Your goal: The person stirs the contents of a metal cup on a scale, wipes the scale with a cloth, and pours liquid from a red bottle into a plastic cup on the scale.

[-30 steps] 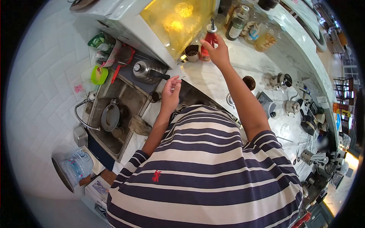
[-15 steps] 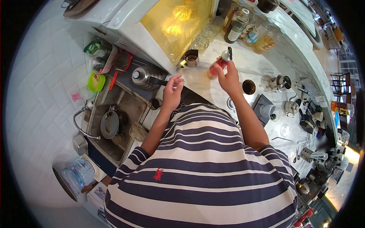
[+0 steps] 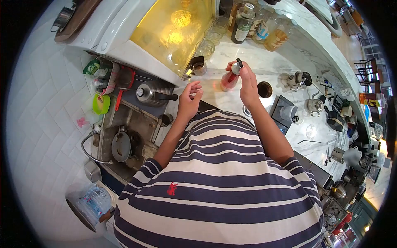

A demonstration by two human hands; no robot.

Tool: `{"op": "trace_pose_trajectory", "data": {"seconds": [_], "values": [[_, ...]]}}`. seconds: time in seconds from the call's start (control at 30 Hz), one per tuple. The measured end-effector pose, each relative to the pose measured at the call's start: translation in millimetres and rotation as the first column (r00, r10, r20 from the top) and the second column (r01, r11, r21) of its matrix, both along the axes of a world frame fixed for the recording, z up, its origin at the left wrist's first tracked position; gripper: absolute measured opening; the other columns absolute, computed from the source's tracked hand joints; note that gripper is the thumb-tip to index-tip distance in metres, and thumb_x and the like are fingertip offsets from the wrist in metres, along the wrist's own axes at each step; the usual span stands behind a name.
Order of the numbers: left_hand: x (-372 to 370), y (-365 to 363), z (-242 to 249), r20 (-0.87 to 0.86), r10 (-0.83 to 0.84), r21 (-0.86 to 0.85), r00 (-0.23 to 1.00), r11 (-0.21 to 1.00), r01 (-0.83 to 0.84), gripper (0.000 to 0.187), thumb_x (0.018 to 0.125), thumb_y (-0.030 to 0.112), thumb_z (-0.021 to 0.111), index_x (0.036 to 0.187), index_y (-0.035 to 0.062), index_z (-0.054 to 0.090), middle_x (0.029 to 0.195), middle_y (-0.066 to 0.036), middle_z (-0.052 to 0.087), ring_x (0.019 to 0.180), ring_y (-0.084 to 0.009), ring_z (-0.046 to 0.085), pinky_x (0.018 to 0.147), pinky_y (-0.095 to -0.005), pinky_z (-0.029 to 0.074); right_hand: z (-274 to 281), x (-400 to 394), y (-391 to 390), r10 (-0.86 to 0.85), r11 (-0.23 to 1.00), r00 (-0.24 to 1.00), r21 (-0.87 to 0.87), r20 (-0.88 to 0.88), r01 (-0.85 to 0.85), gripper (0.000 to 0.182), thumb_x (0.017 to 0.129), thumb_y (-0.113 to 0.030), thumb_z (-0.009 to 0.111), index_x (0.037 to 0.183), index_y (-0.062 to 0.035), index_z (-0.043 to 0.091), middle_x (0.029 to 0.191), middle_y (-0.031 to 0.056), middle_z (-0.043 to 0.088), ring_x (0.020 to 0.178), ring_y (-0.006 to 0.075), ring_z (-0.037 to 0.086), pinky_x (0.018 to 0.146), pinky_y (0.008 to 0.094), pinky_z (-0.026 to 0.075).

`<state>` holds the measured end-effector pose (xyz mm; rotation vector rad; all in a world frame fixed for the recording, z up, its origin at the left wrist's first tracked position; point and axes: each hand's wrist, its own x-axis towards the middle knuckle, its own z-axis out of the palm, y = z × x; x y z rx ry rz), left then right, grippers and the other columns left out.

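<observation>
A clear bottle of red liquid [image 3: 228,82] with a silver top and black spout stands on the marble counter, slightly tilted in this view. My right hand [image 3: 247,84] is wrapped round its upper part, the fingers passing behind the silver top. My left hand [image 3: 190,98] hovers near the counter's front edge with its fingers loosely bent and apart, holding nothing. Just left of it is the black handle of a steel kettle [image 3: 149,91]. Beyond the left hand stands a small glass jug [image 3: 198,67] with a dark rim.
Several syrup and liquor bottles [image 3: 243,25] line the back beside glasses [image 3: 204,48]. A dark-filled round cup [image 3: 264,89] and a black scale [image 3: 282,109] lie to the right. On the left is a sink [image 3: 136,108] holding a pan [image 3: 120,146].
My right hand has shifted up around the bottle's top, its fingers now reaching behind it. My left hand remains raised and empty. The camera view has shifted slightly.
</observation>
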<state>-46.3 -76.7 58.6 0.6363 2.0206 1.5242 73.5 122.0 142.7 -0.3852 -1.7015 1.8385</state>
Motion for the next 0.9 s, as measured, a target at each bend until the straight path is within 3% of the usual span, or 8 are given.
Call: {"op": "trace_pose_trajectory", "data": {"seconds": [0.3,0.43,0.5,0.57,0.67,0.77,0.8,0.9], "values": [[-5,-8,2,-0.097,0.023,-0.03,0.995,0.999,-0.026,0.043,0.096,0.018,0.073,0.137,0.0086,0.064,0.12,-0.008,0.073,0.102,-0.0162,0.069,0.086,-0.0325,0.051,-10,-7,-6,-0.002,1.0,1.0,-0.009,-0.02,0.002,0.047,0.114,-0.048,0.038,0.108,-0.0044,0.054,0.077,-0.0008,0.05,0.063,0.007,0.043,0.059,0.0258,0.036],[-3,-12,5,-0.082,0.022,-0.05,0.996,0.998,-0.026,0.042,0.097,0.019,0.072,0.137,0.0093,0.064,0.12,-0.008,0.073,0.102,-0.0163,0.069,0.088,-0.0345,0.051,-28,-7,-4,0.011,0.999,0.994,-0.038,-0.109,-0.015,0.036,0.111,-0.039,0.051,0.111,-0.0031,0.054,0.076,-0.0007,0.051,0.063,0.0075,0.045,0.06,0.0263,0.038],[-1,-13,8,-0.077,0.019,-0.053,0.997,0.998,-0.023,0.042,0.097,0.02,0.073,0.136,0.0095,0.064,0.12,-0.008,0.073,0.102,-0.0167,0.069,0.089,-0.0359,0.051,-49,-7,-3,-0.026,0.999,0.998,0.024,-0.065,0.028,0.032,0.107,-0.03,0.062,0.118,-0.0015,0.052,0.085,0.0021,0.056,0.069,0.0099,0.051,0.064,0.0267,0.044],[0,-16,4,-0.091,0.011,-0.059,0.996,0.998,-0.017,0.042,0.096,0.02,0.073,0.136,0.0093,0.064,0.12,-0.008,0.073,0.102,-0.0174,0.069,0.09,-0.0372,0.052,-66,-6,-4,-0.119,0.98,0.989,0.174,0.092,0.101,0.043,0.1,-0.019,0.074,0.129,0.0007,0.049,0.1,0.0073,0.062,0.08,0.0138,0.059,0.072,0.0276,0.051],[2,-21,4,-0.127,-0.022,-0.102,0.992,0.995,0.009,0.042,0.098,0.018,0.071,0.138,0.0089,0.062,0.121,-0.008,0.073,0.105,-0.0161,0.068,0.091,-0.0348,0.051,-84,-18,-10,-0.45,0.703,0.876,0.537,-0.172,0.466,0.076,0.089,-0.011,0.084,0.147,0.0011,0.037,0.134,0.0161,0.057,0.106,0.0212,0.063,0.087,0.0314,0.055],[9,-26,5,-0.163,-0.045,-0.119,0.986,0.993,0.025,0.042,0.097,0.018,0.072,0.137,0.0081,0.063,0.12,-0.01,0.073,0.103,-0.0184,0.068,0.091,-0.0367,0.052,-87,-18,-13,-0.464,0.653,0.878,0.626,-0.116,0.427,0.093,0.086,-0.013,0.087,0.155,0.0004,0.027,0.153,0.0201,0.042,0.12,0.0266,0.059,0.094,0.0353,0.055],[10,-27,6,-0.179,-0.046,-0.116,0.983,0.993,0.025,0.043,0.095,0.019,0.074,0.135,0.0077,0.064,0.12,-0.011,0.073,0.101,-0.02,0.069,0.091,-0.0385,0.053,-92,-20,-23,-0.448,0.806,0.892,0.401,-0.068,0.435,0.088,0.086,-0.017,0.087,0.153,0.0011,0.032,0.14,0.0198,0.056,0.112,0.0282,0.065,0.091,0.0389,0.056],[15,-29,7,-0.189,-0.061,-0.103,0.98,0.994,0.042,0.042,0.095,0.017,0.073,0.135,0.0056,0.065,0.119,-0.013,0.073,0.101,-0.0217,0.069,0.092,-0.0376,0.054,-96,-17,-19,-0.395,0.87,0.897,0.394,0.198,0.296,0.074,0.09,-0.022,0.084,0.142,0.003,0.037,0.115,0.0154,0.068,0.1,0.0283,0.07,0.088,0.0397,0.056]]}}
